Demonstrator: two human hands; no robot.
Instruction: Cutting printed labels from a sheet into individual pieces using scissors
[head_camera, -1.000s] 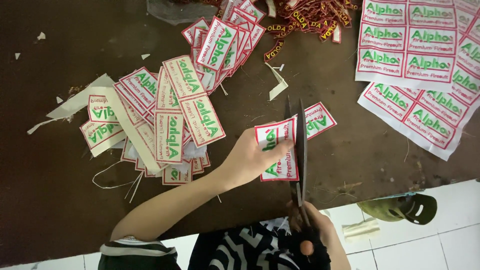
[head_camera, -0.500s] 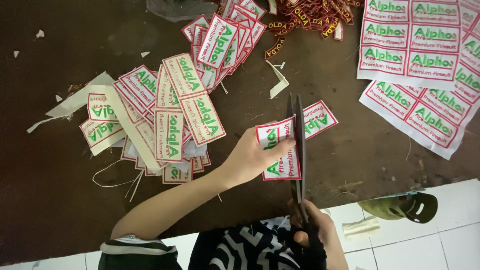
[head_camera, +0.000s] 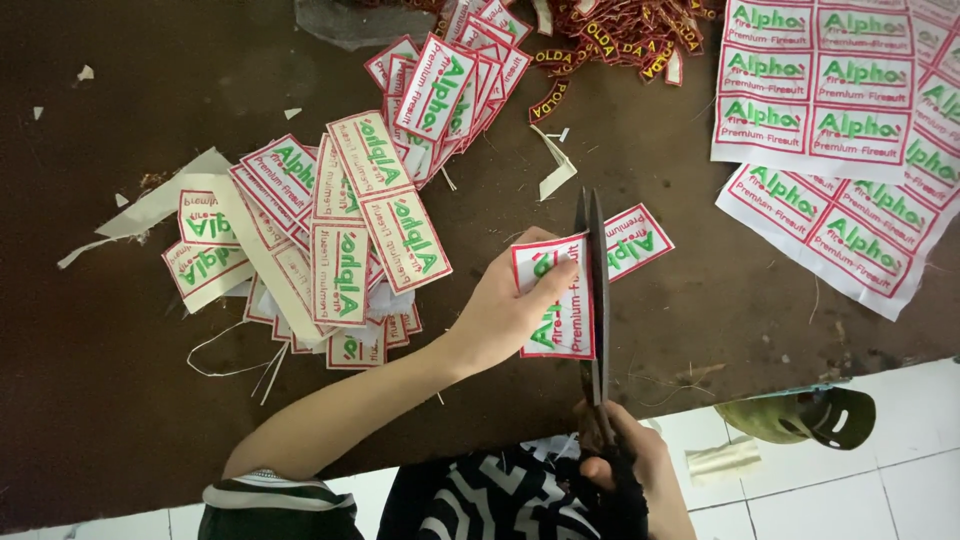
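White cloth with red borders and green lettering, that's the patch (head_camera: 556, 297) we've got pinched in our left hand (head_camera: 505, 318), thumb on top, fingers under, held just above the brown table (head_camera: 120, 420). Our right hand (head_camera: 628, 478), nearest our body, is clenched in the handles of the scissors (head_camera: 595, 290), and the closed-looking blades run straight away from us along the patch's right edge, touching it. So the cut line lies just right of the left hand, its long axis pointing away from us, the right hand feeding from below. One loose patch (head_camera: 637, 240) sits just beyond the blades, tilted. Left of the holding hand we have a heap of cut patches (head_camera: 345, 230), same rectangles, lying every which way over pale trimmings. Far to the right, uncut sheets (head_camera: 830, 130) show the same labels in tidy rows. Up ahead there's a tangle of small red and yellow badges (head_camera: 620, 35).
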